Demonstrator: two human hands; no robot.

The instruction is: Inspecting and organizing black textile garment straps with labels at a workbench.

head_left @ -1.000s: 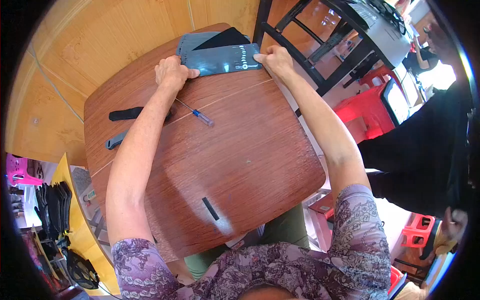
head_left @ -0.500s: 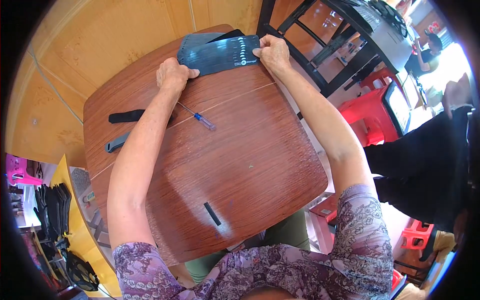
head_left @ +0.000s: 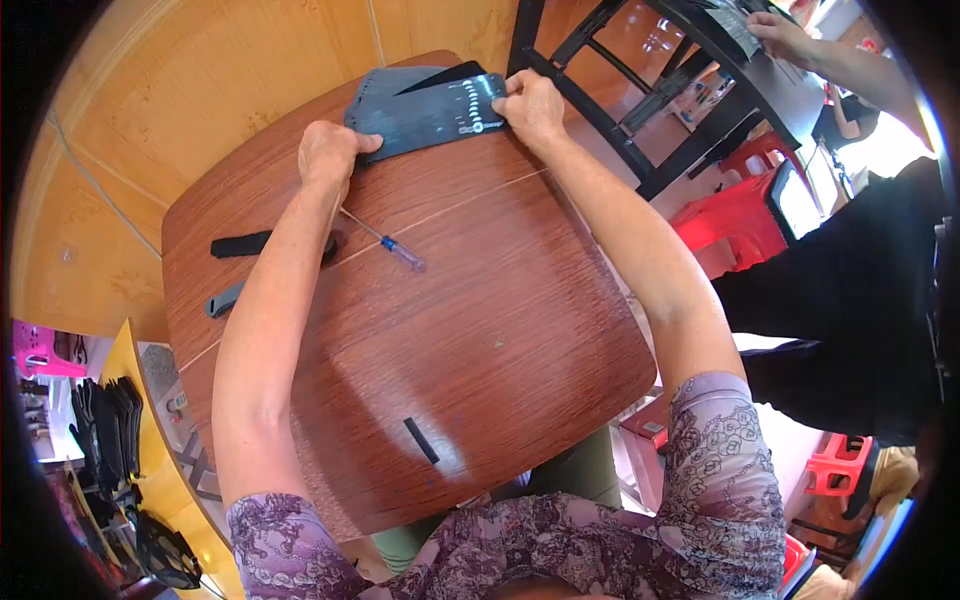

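At the far end of the brown table, a dark, flat rectangular panel with a row of white moon shapes is stretched between my hands. My left hand has its thumb on the near left corner. My right hand pinches the right edge between thumb and fingers. Behind the panel lie greyer flat sheets and a black piece, partly covered. Closest to my left wrist is a screwdriver with a clear blue handle, its shaft pointing toward that wrist.
Left of my left forearm lie a black strap and a grey-handled tool, both partly hidden by it. A short black strip rests near the front edge. Right of the table stand a red stool and a dark workbench.
The panel's glare has faded, so its tilt seems slightly altered; both hands keep their grip. The whole view has shifted a little. Another person's hand has come in over the workbench at upper right.
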